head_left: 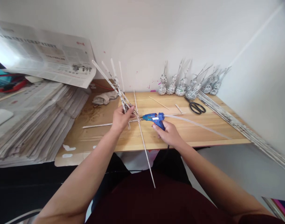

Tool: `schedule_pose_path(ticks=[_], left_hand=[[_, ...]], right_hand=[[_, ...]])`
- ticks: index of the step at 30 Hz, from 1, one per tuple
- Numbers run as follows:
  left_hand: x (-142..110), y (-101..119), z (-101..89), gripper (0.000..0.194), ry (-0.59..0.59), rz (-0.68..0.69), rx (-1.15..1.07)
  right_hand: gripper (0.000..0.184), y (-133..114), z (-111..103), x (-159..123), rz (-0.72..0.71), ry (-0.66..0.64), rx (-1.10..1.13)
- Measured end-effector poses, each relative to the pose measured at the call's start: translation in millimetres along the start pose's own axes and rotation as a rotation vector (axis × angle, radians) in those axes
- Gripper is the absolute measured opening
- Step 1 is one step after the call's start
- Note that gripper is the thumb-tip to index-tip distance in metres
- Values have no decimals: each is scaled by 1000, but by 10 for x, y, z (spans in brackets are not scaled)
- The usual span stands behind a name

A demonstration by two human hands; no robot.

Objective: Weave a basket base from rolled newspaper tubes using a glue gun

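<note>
The left hand (122, 119) is closed around a bundle of paper rods (118, 90), while the right hand (167, 133), apart from it, is wrapped round the handle of a blue glue gun (159, 119). The gun's nozzle points left, toward a spot just beside the left fingertips where a long rod (143, 139) crosses a sideways rod (98, 125); whether it touches them cannot be told. The bundle fans upward from the grip, its rods slim, straight and whitish with dark printed flecks. The long rod runs past the near edge of the wooden tabletop (203, 133), toward the person's lap. The gun has a white label on its side, and a translucent glue stick (195, 123) trails from its back to the right. Beyond lie a thin stick (159, 102) and black-handled scissors (197, 108), then gourd-shaped woven pieces (180, 89) along the wall. More rods (235, 123) lie at far right; stacked newspapers (56, 115) stand at left.
</note>
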State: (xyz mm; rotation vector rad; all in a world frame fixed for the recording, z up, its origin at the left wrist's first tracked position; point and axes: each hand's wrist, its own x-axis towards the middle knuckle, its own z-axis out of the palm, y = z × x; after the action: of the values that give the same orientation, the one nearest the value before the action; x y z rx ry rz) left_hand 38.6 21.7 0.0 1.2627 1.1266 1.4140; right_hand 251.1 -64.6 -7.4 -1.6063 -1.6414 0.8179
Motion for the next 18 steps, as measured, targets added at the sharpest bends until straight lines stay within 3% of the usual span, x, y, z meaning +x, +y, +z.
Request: schedule_pose_path(ticks=[18], left_hand=[[1, -51, -5, 42, -32, -16, 0]], right_hand=[[31, -34, 18, 20, -39, 9, -81]])
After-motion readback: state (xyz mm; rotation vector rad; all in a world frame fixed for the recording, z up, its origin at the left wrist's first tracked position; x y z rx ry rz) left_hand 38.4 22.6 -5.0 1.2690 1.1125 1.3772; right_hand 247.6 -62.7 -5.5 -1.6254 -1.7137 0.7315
